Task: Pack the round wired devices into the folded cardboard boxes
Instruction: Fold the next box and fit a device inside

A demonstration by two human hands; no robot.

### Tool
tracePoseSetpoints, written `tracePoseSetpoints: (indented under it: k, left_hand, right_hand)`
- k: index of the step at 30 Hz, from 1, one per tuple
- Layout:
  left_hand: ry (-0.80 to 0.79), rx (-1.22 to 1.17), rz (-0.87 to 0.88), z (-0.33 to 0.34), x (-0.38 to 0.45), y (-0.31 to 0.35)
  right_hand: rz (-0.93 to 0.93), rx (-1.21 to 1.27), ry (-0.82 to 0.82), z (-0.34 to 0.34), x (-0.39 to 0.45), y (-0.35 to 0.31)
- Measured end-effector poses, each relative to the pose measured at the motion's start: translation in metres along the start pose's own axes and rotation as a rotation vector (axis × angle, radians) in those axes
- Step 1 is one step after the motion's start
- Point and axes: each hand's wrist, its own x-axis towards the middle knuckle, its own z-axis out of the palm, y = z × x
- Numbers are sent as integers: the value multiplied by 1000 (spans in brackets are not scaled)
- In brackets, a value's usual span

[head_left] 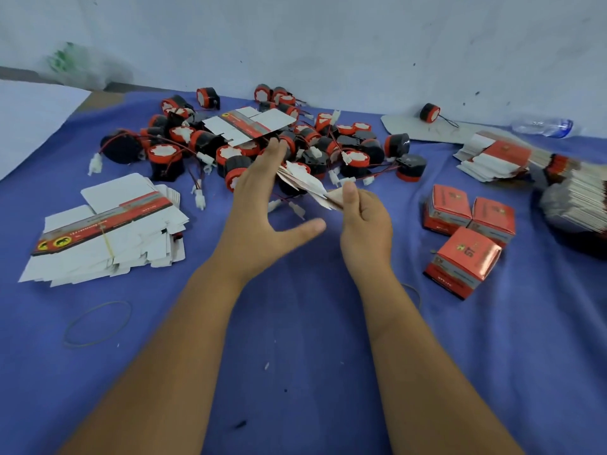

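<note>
1. Head view: we see our right hand [366, 221] pinching the near end of a flat, unfolded box blank [307, 183] between thumb and curled fingers, low above the blue cloth [295, 323].
2. Our left hand [259, 205] is released, fingers straight and thumb spread, its fingertips touching the far end of the same blank.
3. The round wired devices [262, 142], black with red caps, lie heaped on the far middle of the cloth, just beyond both hands; one loose blank [249, 124] rests on top.
4. A single device [429, 112] sits apart, far right, by the wall.
5. Three folded red boxes [466, 231] stand closed together at the right.
6. A banded stack of blanks [105, 228] lies left; more stacks [525, 165] lie far right.
7. A rubber band [97, 323] lies near left.
</note>
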Motion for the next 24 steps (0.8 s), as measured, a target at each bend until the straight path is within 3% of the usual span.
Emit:
tracePoseSetpoints:
  k: [5,11,16,20,24]
  left_hand:
    - [-2,206,64,7,0,-7]
    - [-10,386,152,14,-2,2]
    - [230,-31,44,10,6,15]
    - [148,-357,-150,8,4,22]
    - [112,-568,-329,10,3,18]
  right_hand:
    - [77,-41,131,-3,3,0]
    - [250,507,148,0,2,-11]
    - [119,637,-40,-2,-1,-20]
    - [15,575,-134,6,-10,-24]
    - [113,611,-160,8,-12,-24]
